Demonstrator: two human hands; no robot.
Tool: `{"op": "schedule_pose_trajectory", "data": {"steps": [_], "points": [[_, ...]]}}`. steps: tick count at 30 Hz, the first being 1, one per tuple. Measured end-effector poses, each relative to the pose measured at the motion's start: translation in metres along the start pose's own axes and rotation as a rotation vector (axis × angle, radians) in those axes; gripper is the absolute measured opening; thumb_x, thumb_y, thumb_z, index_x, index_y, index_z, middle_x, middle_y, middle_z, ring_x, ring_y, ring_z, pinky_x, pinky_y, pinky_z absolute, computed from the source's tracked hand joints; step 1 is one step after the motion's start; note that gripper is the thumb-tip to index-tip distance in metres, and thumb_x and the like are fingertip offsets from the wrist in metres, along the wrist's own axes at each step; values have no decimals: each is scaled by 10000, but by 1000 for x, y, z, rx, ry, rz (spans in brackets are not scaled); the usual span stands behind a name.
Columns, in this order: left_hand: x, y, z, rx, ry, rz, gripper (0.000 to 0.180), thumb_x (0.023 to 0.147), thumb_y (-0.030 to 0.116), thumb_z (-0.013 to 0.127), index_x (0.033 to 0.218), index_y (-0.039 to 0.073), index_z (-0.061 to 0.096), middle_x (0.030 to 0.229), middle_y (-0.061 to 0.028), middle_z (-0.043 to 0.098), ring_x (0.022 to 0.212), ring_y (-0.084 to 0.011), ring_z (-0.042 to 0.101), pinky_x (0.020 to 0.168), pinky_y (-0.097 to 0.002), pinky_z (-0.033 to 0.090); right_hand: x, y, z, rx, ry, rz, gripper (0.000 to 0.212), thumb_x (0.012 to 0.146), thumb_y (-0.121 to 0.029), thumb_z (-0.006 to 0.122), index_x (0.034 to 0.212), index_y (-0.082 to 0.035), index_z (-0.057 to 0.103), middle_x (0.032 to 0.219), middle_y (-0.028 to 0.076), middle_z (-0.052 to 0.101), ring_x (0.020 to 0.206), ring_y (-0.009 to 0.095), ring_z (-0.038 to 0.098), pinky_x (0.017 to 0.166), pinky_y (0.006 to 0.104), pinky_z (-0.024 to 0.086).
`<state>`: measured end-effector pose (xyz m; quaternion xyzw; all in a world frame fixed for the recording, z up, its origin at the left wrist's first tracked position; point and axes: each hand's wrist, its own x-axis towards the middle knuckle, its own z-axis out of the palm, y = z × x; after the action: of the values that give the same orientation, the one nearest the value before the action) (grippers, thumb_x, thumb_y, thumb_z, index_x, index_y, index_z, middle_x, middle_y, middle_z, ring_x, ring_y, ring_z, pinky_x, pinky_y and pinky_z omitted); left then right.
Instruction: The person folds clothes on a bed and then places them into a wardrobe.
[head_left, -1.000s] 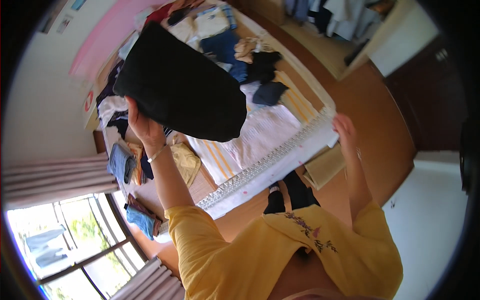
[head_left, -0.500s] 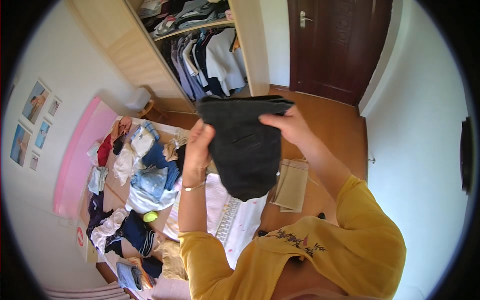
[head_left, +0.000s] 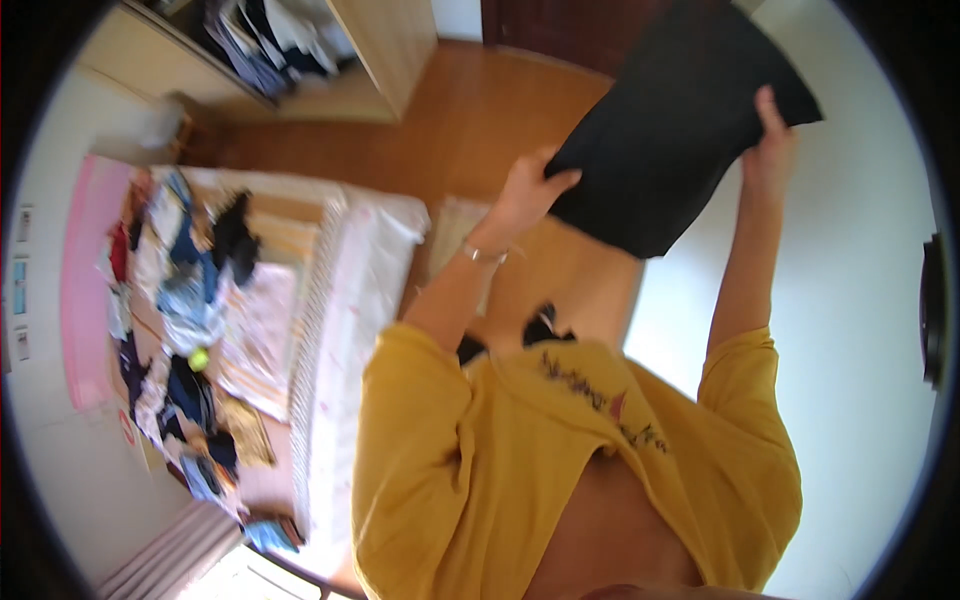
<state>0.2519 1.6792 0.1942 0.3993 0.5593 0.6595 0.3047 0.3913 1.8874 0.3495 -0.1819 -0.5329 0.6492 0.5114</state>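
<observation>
Left hand (head_left: 526,192) clamps the lower-left edge of the black garment (head_left: 675,130), right hand (head_left: 768,160) grips its right side: a two-sided hold, presumably keeping the cloth spread. It's in the upper right, covering part of the dark door (head_left: 545,32); fingers behind it are hidden. Far left, heaped clothes (head_left: 187,293) blur together; the wardrobe (head_left: 385,50) is cut off above.

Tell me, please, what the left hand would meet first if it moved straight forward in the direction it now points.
The black cloth, whose edge the left hand grips, lies first in that line. Beyond it, perhaps the dark door, but the depth is unclear.
</observation>
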Motion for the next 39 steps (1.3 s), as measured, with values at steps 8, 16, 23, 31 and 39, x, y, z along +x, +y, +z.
{"op": "schedule_pose_trajectory", "data": {"steps": [8,16,23,31,39], "points": [[27,-67,148,262,325,61,235,826,198,538,795,-34,511,635,-195,502,556,-265,504,516,-327,389,55,7,-130,-118,137,-5,339,782,-61,605,1091,36,506,1056,122,555,992,227,519,896,336,409],[77,-90,117,247,212,-239,324,834,291,509,767,-25,529,648,-226,535,630,-369,533,552,-427,404,113,54,-100,-170,112,38,401,781,-100,619,1130,38,478,1101,145,533,1012,265,509,895,344,409],[152,-135,60,279,473,-76,260,748,161,611,970,36,558,783,-175,588,731,-323,575,626,-371,445,201,112,-12,-69,-203,102,339,805,-65,570,1118,41,493,1127,140,516,1011,240,512,888,330,412],[214,-103,-81,385,266,-242,447,695,228,666,1082,55,522,926,-162,591,832,-295,571,717,-353,443,296,188,91,-4,-357,256,314,766,-54,619,1054,39,532,1064,119,551,965,202,528,884,318,412],[263,-23,-176,12,196,65,851,624,247,750,1276,-36,283,1233,-148,429,1160,-258,381,980,-319,290,343,291,206,52,-1001,387,421,692,2,653,1092,21,522,1036,97,551,944,194,510,869,312,393]]}}
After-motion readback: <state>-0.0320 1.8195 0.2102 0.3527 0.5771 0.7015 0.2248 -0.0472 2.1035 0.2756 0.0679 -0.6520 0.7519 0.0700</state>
